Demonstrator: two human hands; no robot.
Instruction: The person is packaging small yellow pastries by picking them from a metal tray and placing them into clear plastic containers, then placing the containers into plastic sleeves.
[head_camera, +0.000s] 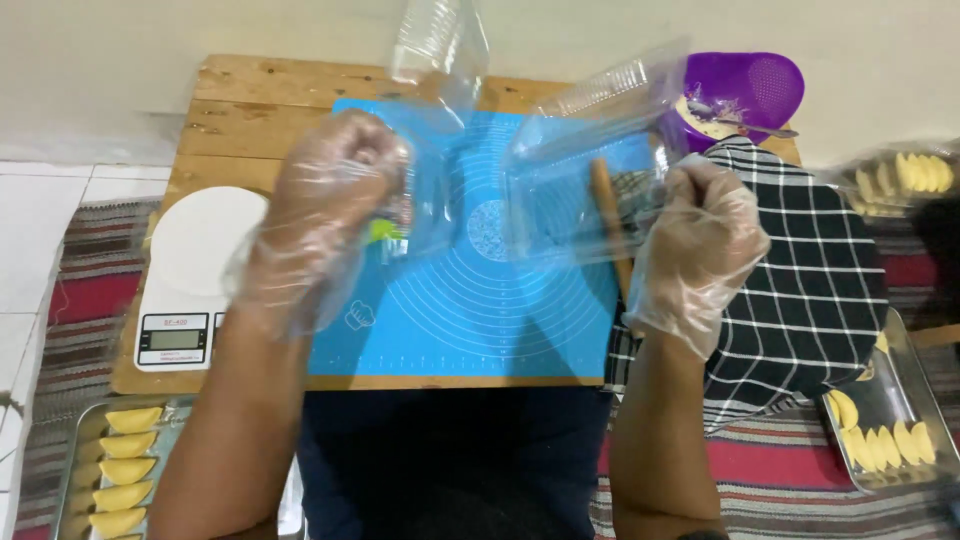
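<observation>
Clear plastic gloves cover both your hands, and each is closed into a fist on something transparent: your left hand (335, 185) grips one clear plastic container (432, 120) that rises toward the wall, your right hand (705, 235) grips the edge of a second clear clamshell (590, 165). Both are held up above the blue silicone mat (480, 310) on the wooden counter (250, 100). You look to be pulling nested containers apart; the next move likely calls for a firm hold on each rim. The right one's long axis slants from lower left up toward the purple strainer (745, 90). Beside it lie a wooden rolling pin (608, 215), a checked cloth (800, 270), a white scale (195, 270) and trays of yellow pastries (125, 470).
</observation>
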